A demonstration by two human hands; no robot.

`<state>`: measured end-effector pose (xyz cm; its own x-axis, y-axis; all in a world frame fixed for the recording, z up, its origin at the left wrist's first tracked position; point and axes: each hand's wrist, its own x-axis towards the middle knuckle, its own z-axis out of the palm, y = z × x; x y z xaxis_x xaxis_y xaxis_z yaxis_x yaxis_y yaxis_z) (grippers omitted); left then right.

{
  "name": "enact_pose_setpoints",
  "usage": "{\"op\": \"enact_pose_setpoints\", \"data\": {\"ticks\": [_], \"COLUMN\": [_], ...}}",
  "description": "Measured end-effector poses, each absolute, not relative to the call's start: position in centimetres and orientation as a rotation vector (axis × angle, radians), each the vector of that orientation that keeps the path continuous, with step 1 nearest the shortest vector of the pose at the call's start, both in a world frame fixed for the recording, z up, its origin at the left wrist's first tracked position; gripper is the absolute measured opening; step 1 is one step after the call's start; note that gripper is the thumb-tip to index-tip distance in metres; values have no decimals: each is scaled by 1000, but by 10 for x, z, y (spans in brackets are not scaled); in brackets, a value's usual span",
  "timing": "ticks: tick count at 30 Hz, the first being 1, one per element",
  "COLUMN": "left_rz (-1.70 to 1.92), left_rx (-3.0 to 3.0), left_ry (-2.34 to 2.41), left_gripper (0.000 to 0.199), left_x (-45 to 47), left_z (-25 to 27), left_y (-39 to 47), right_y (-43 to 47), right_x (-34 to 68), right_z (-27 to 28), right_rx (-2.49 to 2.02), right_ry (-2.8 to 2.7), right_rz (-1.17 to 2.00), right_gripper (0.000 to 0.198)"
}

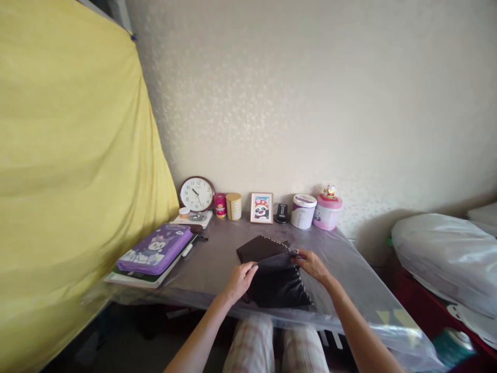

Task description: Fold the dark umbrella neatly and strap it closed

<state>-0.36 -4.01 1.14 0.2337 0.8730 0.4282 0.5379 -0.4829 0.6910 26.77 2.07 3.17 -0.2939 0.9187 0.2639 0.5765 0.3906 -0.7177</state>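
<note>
A black cloth bag [277,285] with a black-and-white trim lies at the table's front edge. My left hand [241,280] pinches the left end of its upper edge between thumb and fingers. At the right end of that edge, the fingers of my right hand [312,263] are closed on the bag's corner. The edge is stretched between both hands. Behind it lies a flat, dark, stiff-looking piece [258,248], its near part hidden by the bag. Whether this piece belongs to the bag, I cannot tell.
A plastic-covered table [217,259] stands against the wall. To the left, a purple case [155,249] rests on books. Along the back stand a clock [197,194], tins, a framed panda picture [261,208] and two tubs. A yellow curtain [77,155] hangs at left.
</note>
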Motion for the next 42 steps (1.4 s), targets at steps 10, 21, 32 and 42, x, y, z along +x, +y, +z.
{"op": "enact_pose_setpoints", "data": {"ticks": [10, 21, 32, 42], "left_rz": [1097, 1005, 834, 849], "left_rx": [2001, 1918, 1869, 1905], "left_ry": [1584, 1958, 2166, 2113], "left_gripper": [31, 34, 25, 34], "left_x": [-4, -1, 6, 2], "left_z": [-3, -19, -27, -31], "left_y": [-9, 24, 43, 46], "right_y": [56, 92, 109, 92], "right_x": [255, 237, 212, 196], "right_z": [31, 10, 8, -1], "right_rx": [-1247, -1492, -1659, -1280], "right_ry": [-1995, -2230, -2204, -2396], "right_rz": [652, 160, -71, -41], "right_gripper": [29, 20, 10, 25]}}
